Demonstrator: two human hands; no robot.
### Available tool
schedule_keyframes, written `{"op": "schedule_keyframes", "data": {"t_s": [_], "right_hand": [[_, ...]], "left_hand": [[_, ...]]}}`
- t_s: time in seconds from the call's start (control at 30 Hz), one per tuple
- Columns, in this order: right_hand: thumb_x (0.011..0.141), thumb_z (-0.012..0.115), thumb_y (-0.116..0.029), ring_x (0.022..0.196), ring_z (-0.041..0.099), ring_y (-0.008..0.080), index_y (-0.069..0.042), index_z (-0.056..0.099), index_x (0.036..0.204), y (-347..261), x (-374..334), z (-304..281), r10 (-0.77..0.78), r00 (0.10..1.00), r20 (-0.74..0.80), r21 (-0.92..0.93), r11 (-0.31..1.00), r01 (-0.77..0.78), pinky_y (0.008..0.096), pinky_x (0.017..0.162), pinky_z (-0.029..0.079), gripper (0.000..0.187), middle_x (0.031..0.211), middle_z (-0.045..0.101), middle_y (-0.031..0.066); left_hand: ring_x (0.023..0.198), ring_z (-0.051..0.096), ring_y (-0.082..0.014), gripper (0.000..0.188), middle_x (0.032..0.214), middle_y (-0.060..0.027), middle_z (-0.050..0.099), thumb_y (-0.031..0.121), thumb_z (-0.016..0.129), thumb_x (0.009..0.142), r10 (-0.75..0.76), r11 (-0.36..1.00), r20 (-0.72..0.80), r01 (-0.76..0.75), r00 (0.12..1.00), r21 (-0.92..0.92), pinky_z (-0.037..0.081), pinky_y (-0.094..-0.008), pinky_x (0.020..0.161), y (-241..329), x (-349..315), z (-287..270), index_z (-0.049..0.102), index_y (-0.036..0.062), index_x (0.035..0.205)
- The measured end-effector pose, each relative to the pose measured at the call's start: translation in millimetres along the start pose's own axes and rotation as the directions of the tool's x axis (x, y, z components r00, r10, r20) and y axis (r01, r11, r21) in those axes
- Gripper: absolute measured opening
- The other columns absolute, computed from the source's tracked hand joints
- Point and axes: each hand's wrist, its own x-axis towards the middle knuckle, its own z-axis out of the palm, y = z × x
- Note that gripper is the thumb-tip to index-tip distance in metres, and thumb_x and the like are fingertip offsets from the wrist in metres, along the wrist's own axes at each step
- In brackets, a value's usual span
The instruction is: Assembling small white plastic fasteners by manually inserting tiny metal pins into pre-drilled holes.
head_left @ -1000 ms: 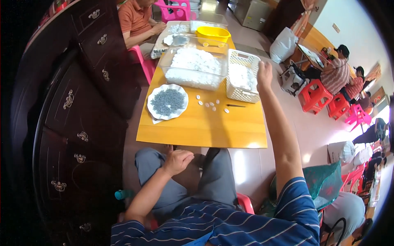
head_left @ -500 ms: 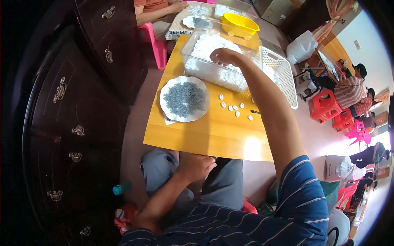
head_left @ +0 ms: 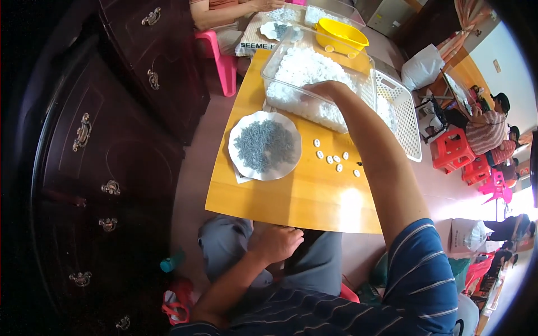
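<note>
Right hand: The worker's right hand (head_left: 325, 89) dips over the near rim of a clear bin (head_left: 271, 68); its fingertips are hidden, and whether they are apart or pinched together cannot be told.
White pieces: A heap of small white pieces (head_left: 305, 64) fills much of the bin, which stands toward the far part of a yellow wooden bench (head_left: 269, 204).
Left hand: The left hand (head_left: 283, 245) rests low over the lap, just beside the bench's near edge, fingers curled; whether they grip anything cannot be told.
Plate: A wavy-edged white plate (head_left: 284, 167) holds a mound of gray pieces (head_left: 259, 143) at the left.
Bench middle: Seven white ovals (head_left: 339, 167) lie loose between plate and right forearm.
Basket: A white basket (head_left: 412, 126), partly behind the forearm, stands right of the bin with more white pieces inside.
Far end: A yellow tub (head_left: 336, 42) sits beyond the bin; a co-worker's hand (head_left: 269, 4) shows at the upper edge.
</note>
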Motion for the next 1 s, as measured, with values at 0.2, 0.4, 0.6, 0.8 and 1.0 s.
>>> {"op": "schedule_keyframes", "data": {"t_s": [0.2, 0.4, 0.6, 0.8, 1.0], "right_hand": [[0.093, 0.065, -0.051, 0.116, 0.053, 0.0152, -0.021, 0.065, 0.129, 12.0, 23.6, 6.4, 0.030, 0.999, -0.036, 0.030, 0.999, -0.029, 0.0373, 0.105, 0.041, 0.047, 0.127, 0.066, -0.0019], [0.088, 0.067, -0.040, 0.112, 0.064, 0.0273, -0.011, 0.070, 0.123, -5.4, 6.5, 11.2, -0.060, 0.987, -0.152, -0.253, 0.967, 0.020, 0.0413, 0.098, 0.049, 0.046, 0.127, 0.069, 0.0124], [0.090, 0.057, -0.044, 0.110, 0.067, 0.0359, -0.005, 0.076, 0.111, -7.3, -55.2, -2.7, -0.049, 0.890, -0.454, -0.248, 0.966, -0.073, 0.0437, 0.096, 0.051, 0.048, 0.119, 0.072, 0.0171], [0.096, 0.048, -0.042, 0.107, 0.067, 0.0396, -0.006, 0.074, 0.111, -3.7, -86.7, -15.8, -0.052, 0.754, -0.655, -0.138, 0.989, -0.052, 0.0460, 0.096, 0.052, 0.047, 0.116, 0.071, 0.0210], [0.098, 0.061, -0.047, 0.072, 0.067, 0.0181, -0.006, 0.074, 0.107, -3.2, -130.3, -32.1, 0.066, 0.526, -0.848, 0.216, 0.949, 0.231, 0.0339, 0.070, 0.054, 0.045, 0.086, 0.072, 0.0068]], "left_hand": [[0.088, 0.069, -0.0271, 0.013, 0.088, -0.0088, 0.073, 0.019, 0.071, 0.087, -0.054, 0.999, 0.049, 0.053, 0.997, 0.012, 0.051, -0.0405, 0.081, 3.1, -4.9, -3.8, 0.072, 0.0080, 0.093], [0.084, 0.069, -0.0276, 0.011, 0.085, -0.0094, 0.073, 0.019, 0.071, 0.087, -0.101, 0.995, 0.074, 0.102, 0.992, 0.002, 0.051, -0.0407, 0.079, 0.2, -11.0, -6.8, 0.072, 0.0081, 0.090], [0.083, 0.069, -0.0278, 0.010, 0.084, -0.0093, 0.072, 0.019, 0.072, 0.088, -0.061, 0.998, 0.086, 0.062, 0.994, -0.007, 0.052, -0.0409, 0.077, 2.8, -7.5, -3.2, 0.072, 0.0085, 0.089], [0.079, 0.068, -0.0272, 0.013, 0.079, -0.0094, 0.068, 0.021, 0.070, 0.090, 0.035, 0.999, -0.052, -0.036, 0.998, -0.035, 0.054, -0.0405, 0.074, 5.7, -1.4, -4.3, 0.064, 0.0104, 0.085], [0.079, 0.069, -0.0280, 0.007, 0.082, -0.0103, 0.071, 0.013, 0.073, 0.087, 0.061, 0.994, -0.128, -0.072, 0.990, -0.081, 0.053, -0.0407, 0.072, 12.6, 6.7, -5.7, 0.069, 0.0069, 0.088]]}}
